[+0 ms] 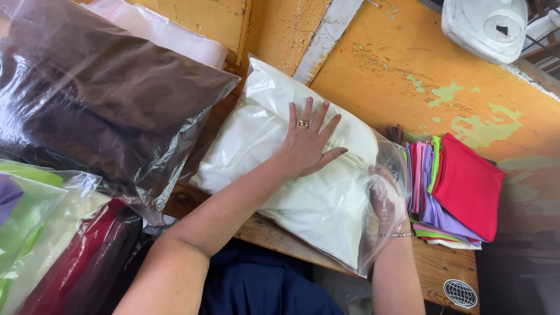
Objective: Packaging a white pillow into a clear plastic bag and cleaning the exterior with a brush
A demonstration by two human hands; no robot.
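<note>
A clear plastic bag (382, 233) filled with folded cream-white fabric (262, 122) lies on the wooden bench in the middle of the view. My left hand (306, 143) rests flat on top of it, fingers spread, a ring on one finger. My right hand (385, 198) is inside the open mouth of the bag at its right end, seen through the plastic, with a bracelet at the wrist. Whether its fingers hold the fabric I cannot tell.
A stack of folded red, purple, green and pink cloths (455, 186) lies right of the bag. A large bag of dark brown fabric (93, 99) sits at the left, with bags of green, cream and red fabric (46, 233) below it. An orange peeling wall (408, 64) stands behind.
</note>
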